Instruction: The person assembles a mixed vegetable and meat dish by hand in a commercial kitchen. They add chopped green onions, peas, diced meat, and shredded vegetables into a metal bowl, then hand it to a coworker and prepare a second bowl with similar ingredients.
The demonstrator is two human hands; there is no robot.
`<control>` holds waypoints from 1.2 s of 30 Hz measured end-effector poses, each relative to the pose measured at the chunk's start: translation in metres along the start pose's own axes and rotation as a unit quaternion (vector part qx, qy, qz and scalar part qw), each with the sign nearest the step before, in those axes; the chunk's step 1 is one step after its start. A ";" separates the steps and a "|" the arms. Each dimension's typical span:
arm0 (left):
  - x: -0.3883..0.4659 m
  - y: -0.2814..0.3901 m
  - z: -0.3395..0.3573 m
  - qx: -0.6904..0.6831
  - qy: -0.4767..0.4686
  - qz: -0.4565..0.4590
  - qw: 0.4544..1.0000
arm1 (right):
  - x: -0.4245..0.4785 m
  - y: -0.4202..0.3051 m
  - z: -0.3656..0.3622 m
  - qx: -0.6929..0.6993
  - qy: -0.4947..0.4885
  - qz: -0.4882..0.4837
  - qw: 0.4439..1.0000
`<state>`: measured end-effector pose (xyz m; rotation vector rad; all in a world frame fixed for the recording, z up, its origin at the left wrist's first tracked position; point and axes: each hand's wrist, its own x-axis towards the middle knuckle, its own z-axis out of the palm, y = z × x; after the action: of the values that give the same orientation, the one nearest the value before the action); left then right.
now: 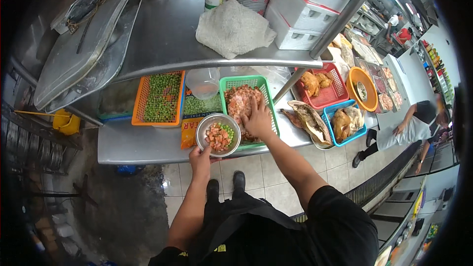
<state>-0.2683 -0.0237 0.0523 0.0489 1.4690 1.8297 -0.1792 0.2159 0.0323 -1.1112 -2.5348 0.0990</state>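
My left hand (200, 160) grips the near rim of a small stainless steel bowl (237, 144), thumb on top. Diced pink meat (218, 138) and some green peas (228, 133) lie inside it. My right hand (260, 120) reaches into a green plastic basket (273, 103), fingers apart on a heap of diced meat (238, 99); what lies under the palm is hidden. Left of this basket, an orange basket (136, 107) holds more green peas (162, 98). Between the two baskets is a printed bag of green peas (201, 105), partly behind the bowl.
An upper steel shelf (166, 26) overhangs the counter, carried by a slanted post (290, 87). A clear plastic tub (202, 83) rests by the peas. Rightward are a red basket (338, 88) and a blue basket (342, 142) with cooked poultry. A co-worker (402, 125) stands farther right.
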 end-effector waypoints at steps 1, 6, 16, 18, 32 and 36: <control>-0.005 0.000 -0.006 -0.006 0.010 0.003 1.000 | -0.003 -0.008 0.000 0.028 0.001 0.029 0.999; -0.007 -0.002 -0.024 -0.028 0.041 0.010 0.999 | 0.018 -0.014 -0.017 0.183 -0.102 0.123 0.970; 0.005 0.005 0.002 -0.029 0.021 0.022 0.999 | 0.035 -0.004 -0.007 0.126 -0.132 0.151 0.971; 0.009 0.004 0.004 -0.020 0.011 0.029 0.999 | 0.035 -0.007 -0.009 0.119 -0.126 0.139 0.975; 0.032 0.009 0.059 -0.012 -0.044 -0.025 0.999 | 0.020 -0.067 -0.069 0.242 -0.123 -0.029 0.962; 0.042 0.005 0.045 -0.047 -0.010 -0.036 0.998 | 0.023 -0.044 -0.084 0.289 -0.140 0.000 0.947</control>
<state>-0.2790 0.0365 0.0539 -0.0313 1.3514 1.8314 -0.1939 0.1949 0.1266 -0.8993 -2.4728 0.9937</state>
